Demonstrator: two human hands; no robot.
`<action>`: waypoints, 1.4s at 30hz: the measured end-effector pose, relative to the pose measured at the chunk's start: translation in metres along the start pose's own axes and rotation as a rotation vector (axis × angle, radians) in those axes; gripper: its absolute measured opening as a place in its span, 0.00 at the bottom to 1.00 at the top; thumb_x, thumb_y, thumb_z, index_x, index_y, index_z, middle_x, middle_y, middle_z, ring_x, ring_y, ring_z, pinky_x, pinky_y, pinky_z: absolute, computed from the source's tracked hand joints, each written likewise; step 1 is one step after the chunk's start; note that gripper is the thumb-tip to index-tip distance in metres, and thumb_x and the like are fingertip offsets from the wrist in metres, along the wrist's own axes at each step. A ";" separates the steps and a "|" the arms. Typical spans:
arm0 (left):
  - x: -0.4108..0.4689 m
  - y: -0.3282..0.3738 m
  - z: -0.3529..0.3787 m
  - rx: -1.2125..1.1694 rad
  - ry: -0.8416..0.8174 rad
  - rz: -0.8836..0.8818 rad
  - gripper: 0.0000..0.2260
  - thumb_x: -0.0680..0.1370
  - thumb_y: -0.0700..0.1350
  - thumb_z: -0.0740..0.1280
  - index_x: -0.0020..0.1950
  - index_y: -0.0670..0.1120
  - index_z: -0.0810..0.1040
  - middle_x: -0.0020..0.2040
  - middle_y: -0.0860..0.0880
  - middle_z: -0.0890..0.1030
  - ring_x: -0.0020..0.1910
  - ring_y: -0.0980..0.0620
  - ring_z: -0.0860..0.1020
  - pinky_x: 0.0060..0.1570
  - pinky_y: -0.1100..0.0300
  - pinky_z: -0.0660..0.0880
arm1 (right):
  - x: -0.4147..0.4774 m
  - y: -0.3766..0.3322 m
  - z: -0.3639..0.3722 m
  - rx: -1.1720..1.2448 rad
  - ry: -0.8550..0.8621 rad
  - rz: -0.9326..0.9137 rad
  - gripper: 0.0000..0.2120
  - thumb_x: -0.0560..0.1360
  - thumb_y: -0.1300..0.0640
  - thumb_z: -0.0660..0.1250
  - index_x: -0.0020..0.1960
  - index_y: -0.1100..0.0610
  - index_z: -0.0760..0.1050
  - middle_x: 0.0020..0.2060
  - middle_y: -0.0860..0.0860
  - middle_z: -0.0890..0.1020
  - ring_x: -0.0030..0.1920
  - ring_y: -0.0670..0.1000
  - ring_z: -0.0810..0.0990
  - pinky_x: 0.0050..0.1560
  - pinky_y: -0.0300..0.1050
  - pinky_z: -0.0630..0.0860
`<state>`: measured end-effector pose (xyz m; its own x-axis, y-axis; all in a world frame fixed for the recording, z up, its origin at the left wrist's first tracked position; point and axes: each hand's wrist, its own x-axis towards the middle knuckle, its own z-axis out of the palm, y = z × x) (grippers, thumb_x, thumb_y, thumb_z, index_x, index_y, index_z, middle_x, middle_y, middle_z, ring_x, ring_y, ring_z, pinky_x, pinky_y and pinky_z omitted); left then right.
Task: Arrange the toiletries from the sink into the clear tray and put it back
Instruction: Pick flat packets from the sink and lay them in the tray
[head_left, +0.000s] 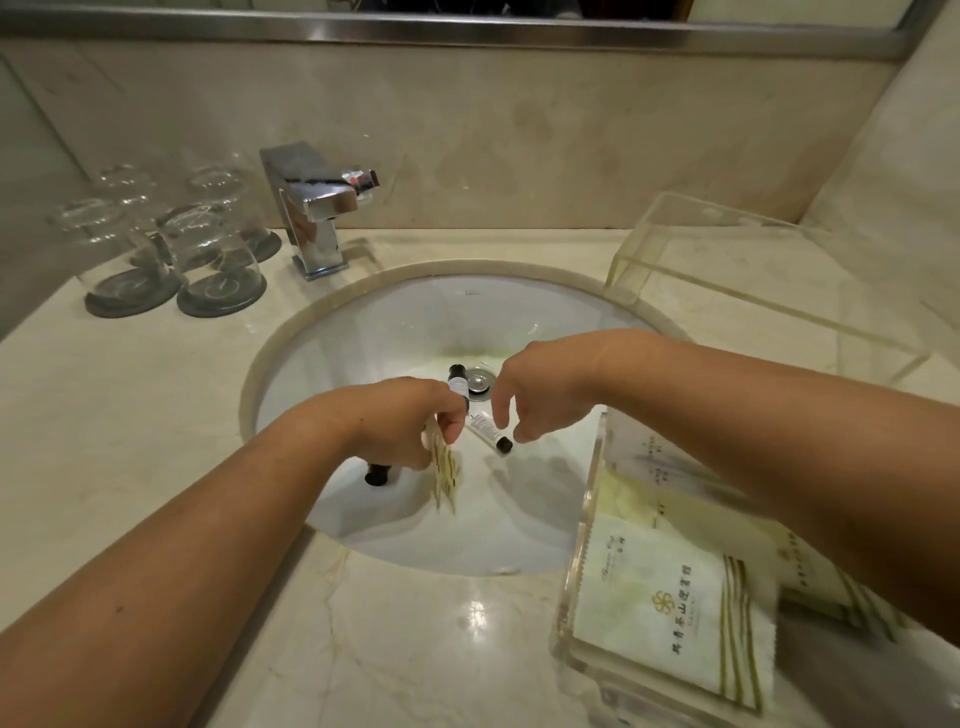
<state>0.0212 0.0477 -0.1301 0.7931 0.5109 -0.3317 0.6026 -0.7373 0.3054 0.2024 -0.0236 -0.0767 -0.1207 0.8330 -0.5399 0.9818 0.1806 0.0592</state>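
Sink (363, 332): my left hand (400, 421) pinches sachets (445, 473) left of the drain (477, 382); my right hand (540, 395), loose-fingered and empty, hangs above a tube (487, 429) by it; clear tray (584, 525) overhangs the sink right of the drain.

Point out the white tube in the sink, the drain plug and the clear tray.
white tube (483, 427), head view, white body.
drain plug (477, 382), head view, metal top.
clear tray (582, 525), head view, left wall.

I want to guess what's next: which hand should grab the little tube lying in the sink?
Probably right: the right hand hovers empty beside the tube, while the left hand holds packets.
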 end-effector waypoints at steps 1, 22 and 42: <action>-0.003 -0.001 -0.003 -0.034 0.050 0.011 0.14 0.70 0.40 0.72 0.43 0.58 0.73 0.46 0.57 0.77 0.46 0.55 0.76 0.48 0.54 0.77 | -0.003 0.005 0.000 0.034 0.033 0.013 0.16 0.77 0.46 0.68 0.65 0.43 0.77 0.54 0.43 0.79 0.50 0.48 0.72 0.53 0.45 0.73; -0.062 0.105 -0.024 -0.743 0.703 0.365 0.19 0.77 0.27 0.66 0.57 0.51 0.80 0.63 0.55 0.82 0.66 0.51 0.79 0.62 0.57 0.77 | -0.106 0.042 0.006 1.198 0.612 -0.021 0.12 0.79 0.53 0.69 0.62 0.48 0.81 0.47 0.54 0.88 0.43 0.53 0.84 0.46 0.52 0.78; -0.070 0.172 -0.017 -0.337 0.516 0.380 0.42 0.71 0.58 0.77 0.80 0.63 0.58 0.75 0.65 0.66 0.72 0.65 0.68 0.65 0.67 0.73 | -0.204 0.067 0.064 1.340 0.481 -0.112 0.24 0.75 0.55 0.74 0.69 0.44 0.75 0.56 0.54 0.86 0.56 0.54 0.85 0.62 0.59 0.79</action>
<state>0.0707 -0.1075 -0.0392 0.8440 0.4512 0.2900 0.2054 -0.7713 0.6024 0.3027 -0.2146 -0.0166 0.0238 0.9898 -0.1402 0.3262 -0.1402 -0.9348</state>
